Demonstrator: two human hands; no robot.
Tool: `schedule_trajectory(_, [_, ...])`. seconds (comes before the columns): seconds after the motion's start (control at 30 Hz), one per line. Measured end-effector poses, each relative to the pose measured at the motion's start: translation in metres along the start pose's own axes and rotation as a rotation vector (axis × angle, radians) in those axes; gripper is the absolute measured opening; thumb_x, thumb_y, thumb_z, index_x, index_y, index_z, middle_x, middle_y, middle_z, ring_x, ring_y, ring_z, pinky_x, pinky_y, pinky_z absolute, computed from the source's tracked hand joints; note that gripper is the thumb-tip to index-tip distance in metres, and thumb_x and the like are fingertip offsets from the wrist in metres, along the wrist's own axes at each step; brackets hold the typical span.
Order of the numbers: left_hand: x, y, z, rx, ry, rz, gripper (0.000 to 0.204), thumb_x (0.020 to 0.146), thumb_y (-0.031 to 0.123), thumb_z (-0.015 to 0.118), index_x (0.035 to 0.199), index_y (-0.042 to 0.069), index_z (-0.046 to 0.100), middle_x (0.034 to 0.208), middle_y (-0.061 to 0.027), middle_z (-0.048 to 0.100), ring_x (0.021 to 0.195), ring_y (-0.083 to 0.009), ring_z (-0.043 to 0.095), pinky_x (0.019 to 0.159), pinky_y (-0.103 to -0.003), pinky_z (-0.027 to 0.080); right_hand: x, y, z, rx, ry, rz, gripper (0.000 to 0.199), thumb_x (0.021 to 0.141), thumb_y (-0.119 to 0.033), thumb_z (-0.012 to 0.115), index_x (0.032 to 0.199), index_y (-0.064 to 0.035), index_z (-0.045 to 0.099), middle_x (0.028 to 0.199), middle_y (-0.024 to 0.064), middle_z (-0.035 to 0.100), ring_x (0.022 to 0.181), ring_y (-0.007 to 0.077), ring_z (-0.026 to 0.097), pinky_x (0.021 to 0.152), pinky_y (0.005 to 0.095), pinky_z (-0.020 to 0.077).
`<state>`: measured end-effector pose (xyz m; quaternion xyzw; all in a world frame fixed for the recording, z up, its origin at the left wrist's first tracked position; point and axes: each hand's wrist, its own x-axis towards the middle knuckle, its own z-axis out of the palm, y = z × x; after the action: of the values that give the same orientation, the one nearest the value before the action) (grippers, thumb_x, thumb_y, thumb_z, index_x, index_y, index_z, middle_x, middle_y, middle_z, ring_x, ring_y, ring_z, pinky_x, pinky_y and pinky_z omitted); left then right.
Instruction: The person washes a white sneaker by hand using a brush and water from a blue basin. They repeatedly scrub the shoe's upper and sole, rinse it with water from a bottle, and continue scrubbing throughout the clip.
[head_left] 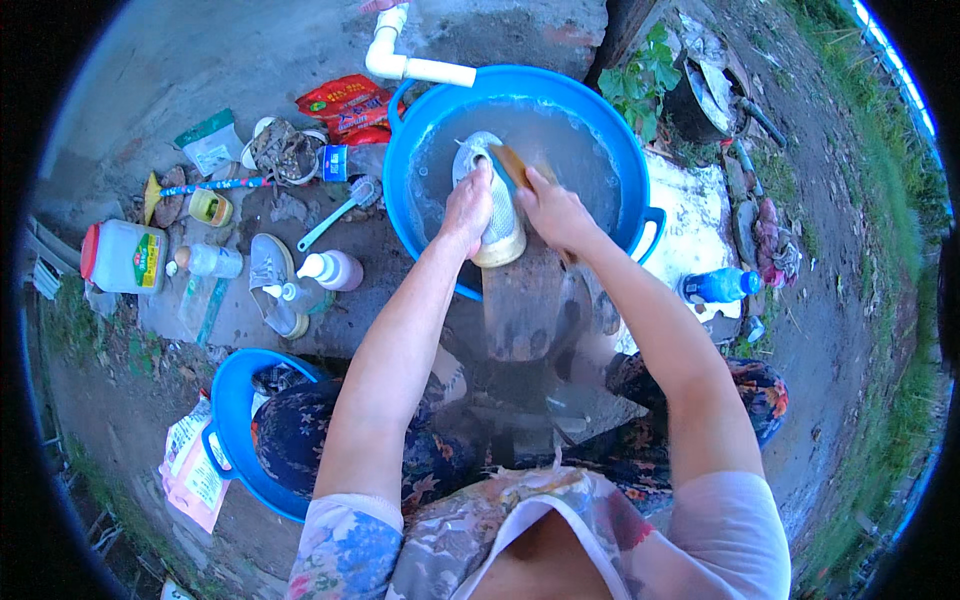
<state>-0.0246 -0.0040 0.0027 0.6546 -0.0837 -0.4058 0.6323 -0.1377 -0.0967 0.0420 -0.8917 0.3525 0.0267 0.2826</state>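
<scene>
A light grey shoe (492, 210) with a tan sole rests on a wooden board (525, 300) that leans into a big blue basin (610, 120) of soapy water. My left hand (467, 203) presses down on the shoe and holds it. My right hand (553, 208) grips a wooden scrubbing brush (512, 165) laid against the shoe's upper part. Both forearms reach forward from the lower edge.
A white pipe (400, 62) ends over the basin's rim. On the concrete to the left lie another grey shoe (272, 280), bottles (330, 270), a toothbrush (340, 210), a white jug (125, 257) and red packets (345, 105). A second blue basin (235, 425) stands lower left, a blue bottle (720, 285) at right.
</scene>
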Motion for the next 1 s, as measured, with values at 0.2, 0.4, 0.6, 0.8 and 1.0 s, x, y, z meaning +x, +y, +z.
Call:
schedule_trajectory(0.2, [-0.022,0.011,-0.043,-0.437,0.022,-0.159,0.074,0.093,0.062,0.021,0.13,0.003,0.046,0.123,-0.013,0.054,0.111,-0.023,0.054,0.093,-0.038,0.044,-0.061,-0.019,0.001,0.171,-0.089,-0.301,0.054,0.094,-0.034,0.04,0.139,-0.0055,0.034,0.096,0.0315,0.061,0.092,0.0463,0.06,0.088,0.0508,0.0441])
schedule_trajectory(0.4, [-0.017,0.006,-0.035,-0.335,-0.105,-0.109,0.042,0.096,0.035,0.043,0.121,0.002,0.053,0.112,-0.0087,0.06,0.1,-0.0193,0.059,0.088,-0.034,0.047,0.021,-0.027,0.001,-0.201,0.007,-0.056,0.053,0.094,-0.035,0.039,0.14,-0.0108,0.034,0.101,0.0285,0.062,0.095,0.0427,0.061,0.09,0.048,0.0461])
schedule_trajectory(0.6, [-0.001,-0.021,-0.016,-0.101,0.163,0.064,0.018,0.084,0.01,0.06,0.098,-0.001,0.059,0.088,-0.0095,0.06,0.082,-0.0187,0.057,0.074,-0.034,0.045,-0.015,-0.023,-0.055,0.007,0.083,-0.026,0.054,0.093,-0.036,0.042,0.139,-0.0092,0.037,0.117,0.0241,0.058,0.106,0.0393,0.058,0.094,0.0454,0.0443])
schedule_trajectory(0.8, [-0.015,-0.003,0.021,0.108,0.169,0.123,0.019,0.091,0.017,0.051,0.098,0.001,0.057,0.094,-0.0121,0.06,0.088,-0.0212,0.056,0.076,-0.037,0.044,-0.098,-0.012,-0.055,-0.104,-0.071,-0.089,0.052,0.093,-0.028,0.048,0.138,-0.0058,0.037,0.098,0.0289,0.062,0.091,0.0413,0.062,0.082,0.0467,0.0484])
schedule_trajectory(1.0, [0.014,-0.017,0.038,-0.032,0.109,0.062,0.028,0.09,0.027,0.047,0.098,0.002,0.057,0.095,-0.0099,0.06,0.086,-0.0211,0.054,0.073,-0.035,0.043,-0.041,0.002,-0.041,-0.045,-0.059,0.007,0.054,0.093,-0.034,0.044,0.137,-0.0025,0.036,0.089,0.0301,0.062,0.085,0.045,0.061,0.08,0.0505,0.0469])
